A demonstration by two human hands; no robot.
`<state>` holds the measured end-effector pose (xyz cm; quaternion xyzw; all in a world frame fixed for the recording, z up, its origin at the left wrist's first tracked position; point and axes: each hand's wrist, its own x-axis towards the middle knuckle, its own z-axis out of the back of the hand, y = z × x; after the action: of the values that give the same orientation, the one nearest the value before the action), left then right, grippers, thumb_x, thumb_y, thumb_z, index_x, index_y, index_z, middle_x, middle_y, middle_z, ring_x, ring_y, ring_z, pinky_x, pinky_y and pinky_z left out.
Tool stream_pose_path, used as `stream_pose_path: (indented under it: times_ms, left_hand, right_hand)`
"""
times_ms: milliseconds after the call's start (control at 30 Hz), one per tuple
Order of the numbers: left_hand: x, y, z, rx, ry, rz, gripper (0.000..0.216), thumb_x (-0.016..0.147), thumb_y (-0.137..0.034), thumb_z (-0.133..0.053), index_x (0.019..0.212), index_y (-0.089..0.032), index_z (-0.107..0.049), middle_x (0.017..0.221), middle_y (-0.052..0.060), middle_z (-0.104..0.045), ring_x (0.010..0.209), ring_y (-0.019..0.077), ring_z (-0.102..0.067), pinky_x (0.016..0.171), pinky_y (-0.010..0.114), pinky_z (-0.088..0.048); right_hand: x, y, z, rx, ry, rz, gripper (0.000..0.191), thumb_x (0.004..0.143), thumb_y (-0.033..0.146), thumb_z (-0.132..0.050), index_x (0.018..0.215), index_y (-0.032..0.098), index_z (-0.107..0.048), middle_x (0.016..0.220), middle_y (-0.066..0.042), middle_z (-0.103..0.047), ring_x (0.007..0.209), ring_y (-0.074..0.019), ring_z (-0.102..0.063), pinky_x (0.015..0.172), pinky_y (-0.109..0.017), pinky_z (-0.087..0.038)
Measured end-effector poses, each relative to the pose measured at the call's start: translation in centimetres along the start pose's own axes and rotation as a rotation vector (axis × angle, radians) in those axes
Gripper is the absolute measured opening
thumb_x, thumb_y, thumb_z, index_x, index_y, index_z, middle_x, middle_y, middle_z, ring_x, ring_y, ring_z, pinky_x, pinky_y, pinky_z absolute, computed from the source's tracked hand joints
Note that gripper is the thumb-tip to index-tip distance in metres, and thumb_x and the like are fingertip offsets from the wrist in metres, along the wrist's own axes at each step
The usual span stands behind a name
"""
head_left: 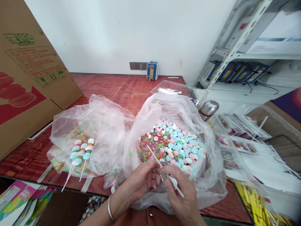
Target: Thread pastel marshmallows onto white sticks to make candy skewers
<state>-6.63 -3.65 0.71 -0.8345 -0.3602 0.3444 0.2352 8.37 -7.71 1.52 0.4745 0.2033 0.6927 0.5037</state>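
- Just above the front edge of the red wooden table, the right hand is closed around the middle of a thin white stick, whose far end points up and away over the candy.
- Close beside it, the left hand has its fingers curled and its thumb near the stick; whether it also grips it, I cannot tell.
- Under and beyond the hands, near the front edge, a wide-open plastic bag holds pink, blue and white flat candies, with red and green candy rings at its left side.
- Toward the front left corner, three candy skewers lie on a second clear bag.
- Along the left edge stands a cardboard box.
- By the back edge sits a small blue box.
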Motion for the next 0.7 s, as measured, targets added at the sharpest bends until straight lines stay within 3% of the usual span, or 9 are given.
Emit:
stream_pose_path:
  times_ms: [133,233,300,333,433,500,533,600,700]
  left_hand:
    - [1.5,-0.4,-0.2,-0.159,-0.083,-0.077,0.031,0.077,-0.038,-0.079,0.097,-0.014,-0.073,0.072,0.0,-0.061,0.052,0.0034,-0.048,0.046,0.013,-0.037]
    - [2.1,-1.7,1.1,-0.127,-0.153,-0.103,0.029,0.073,-0.034,-0.083,0.088,-0.013,-0.072,0.074,0.0,-0.063,0.053,0.0026,-0.05,0.049,0.012,-0.04]
    - [2.3,-2.6,2.0,-0.034,-0.211,-0.177,0.029,0.07,-0.033,-0.085,0.087,-0.013,-0.071,0.069,-0.001,-0.062,0.051,0.0029,-0.05,0.049,0.013,-0.041]
    - [2.4,-2.9,2.2,0.035,-0.225,-0.205,0.03,0.069,-0.033,-0.085,0.087,-0.014,-0.071,0.066,-0.002,-0.062,0.049,0.0037,-0.05,0.048,0.014,-0.041]
    - [2.4,-2.7,1.8,0.225,-0.179,-0.228,0.028,0.07,-0.035,-0.084,0.084,-0.014,-0.072,0.061,-0.002,-0.063,0.048,0.0068,-0.053,0.048,0.017,-0.043]
    - [2.6,-2.1,0.7,0.294,-0.106,-0.231,0.026,0.073,-0.037,-0.081,0.082,-0.014,-0.071,0.061,0.0,-0.064,0.05,0.0084,-0.055,0.05,0.019,-0.044]
    - [2.9,-1.9,0.2,0.333,-0.075,-0.239,0.025,0.076,-0.038,-0.078,0.083,-0.014,-0.072,0.061,0.0,-0.064,0.051,0.0092,-0.056,0.051,0.02,-0.045]
    - [3.7,-1.9,-0.7,0.465,-0.05,-0.266,0.026,0.082,-0.039,-0.071,0.092,-0.015,-0.073,0.062,0.001,-0.065,0.054,0.0114,-0.058,0.055,0.023,-0.048]
    - [5.9,-2.8,-0.9,0.849,-0.142,-0.427,0.024,0.09,-0.031,-0.059,0.104,-0.017,-0.073,0.073,0.003,-0.07,0.067,0.0152,-0.063,0.066,0.027,-0.05]
  right_hand:
    - [-1.6,-1.5,0.0,0.032,-0.027,0.01,0.023,0.092,0.011,-0.05,0.105,0.023,-0.065,0.095,-0.005,-0.074,0.088,-0.0168,-0.071,0.078,-0.025,-0.056]
    - [-1.7,-3.0,1.5,0.044,0.224,0.018,0.037,0.091,0.011,-0.046,0.121,0.022,-0.064,0.112,-0.008,-0.073,0.104,-0.0184,-0.07,0.09,-0.029,-0.055]
    - [-1.2,-3.7,3.1,0.017,0.376,-0.077,0.045,0.094,0.012,-0.04,0.133,0.024,-0.059,0.124,-0.008,-0.07,0.115,-0.019,-0.065,0.098,-0.032,-0.052]
    - [-0.9,-3.9,3.9,0.0,0.379,-0.149,0.044,0.096,0.014,-0.037,0.134,0.024,-0.059,0.124,-0.008,-0.07,0.114,-0.019,-0.066,0.097,-0.033,-0.053]
    - [0.3,-3.2,4.5,-0.021,0.321,-0.27,0.039,0.099,0.022,-0.039,0.131,0.022,-0.061,0.12,-0.009,-0.071,0.109,-0.0207,-0.067,0.092,-0.032,-0.053]
    - [1.0,-2.3,3.4,0.036,0.403,-0.29,0.036,0.098,0.025,-0.043,0.13,0.023,-0.06,0.117,-0.007,-0.071,0.102,-0.0197,-0.067,0.087,-0.029,-0.053]
    - [1.3,-2.0,2.8,0.065,0.407,-0.28,0.035,0.098,0.023,-0.042,0.126,0.022,-0.062,0.109,-0.007,-0.073,0.091,-0.0183,-0.067,0.081,-0.028,-0.053]
    - [1.5,-1.9,1.7,0.032,0.292,-0.317,0.036,0.097,0.02,-0.034,0.112,0.02,-0.067,0.095,-0.006,-0.073,0.075,-0.0171,-0.064,0.069,-0.026,-0.05]
    - [1.1,-3.3,2.0,-0.09,0.087,-0.393,0.032,0.096,0.025,-0.038,0.103,0.017,-0.067,0.093,-0.008,-0.071,0.084,-0.02,-0.064,0.074,-0.028,-0.049]
